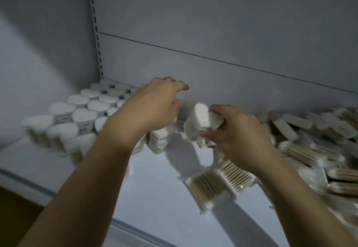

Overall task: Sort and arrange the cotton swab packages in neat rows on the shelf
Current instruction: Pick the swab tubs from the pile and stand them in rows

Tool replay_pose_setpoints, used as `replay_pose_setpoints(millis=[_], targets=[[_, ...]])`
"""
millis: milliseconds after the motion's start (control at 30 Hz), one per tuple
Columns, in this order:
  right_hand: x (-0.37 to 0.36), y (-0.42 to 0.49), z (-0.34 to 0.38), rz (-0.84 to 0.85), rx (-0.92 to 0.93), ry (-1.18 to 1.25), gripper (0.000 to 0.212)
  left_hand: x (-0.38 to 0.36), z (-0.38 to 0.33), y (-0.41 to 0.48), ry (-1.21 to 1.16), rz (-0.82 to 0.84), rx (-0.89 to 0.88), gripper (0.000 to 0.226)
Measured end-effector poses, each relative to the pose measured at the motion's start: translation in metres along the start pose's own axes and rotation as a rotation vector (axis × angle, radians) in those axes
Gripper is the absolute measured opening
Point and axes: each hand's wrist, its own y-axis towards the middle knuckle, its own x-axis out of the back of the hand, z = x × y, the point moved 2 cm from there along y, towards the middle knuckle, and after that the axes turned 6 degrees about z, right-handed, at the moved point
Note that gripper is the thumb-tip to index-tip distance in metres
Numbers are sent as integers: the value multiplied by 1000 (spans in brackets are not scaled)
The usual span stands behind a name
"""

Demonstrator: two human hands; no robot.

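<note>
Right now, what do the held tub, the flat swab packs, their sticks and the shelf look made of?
Tub in the right hand: seemingly clear plastic, white cotton tips on top. Flat swab packs: clear glossy plastic, probably; contents show through. Sticks: tan, matt, likely wood or bamboo. Shelf: smooth pale painted metal, judging by the slotted upright.
</note>
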Motion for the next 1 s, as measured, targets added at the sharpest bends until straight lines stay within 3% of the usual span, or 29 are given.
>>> replay_pose_setpoints(millis=[133,267,467,600,733,1000], targets=[[-33,-8,40,164,131,74,54,11,35,-28,-5,136,58,37],[-65,-7,64,277,174,-6,59,18,61,-48,-15,181,125,38],[-83,-9,73,195,149,-80,73,11,75,-64,34,182,95,35],[-84,-21,67,98,196,-53,53,0,73,-67,114,177,11,34],[-88,-33,68,24,244,-42,54,-10,74,-60,170,216,-31,37],[-95,-34,66,97,246,65,54,-29,71,-51,202,294,-86,48]])
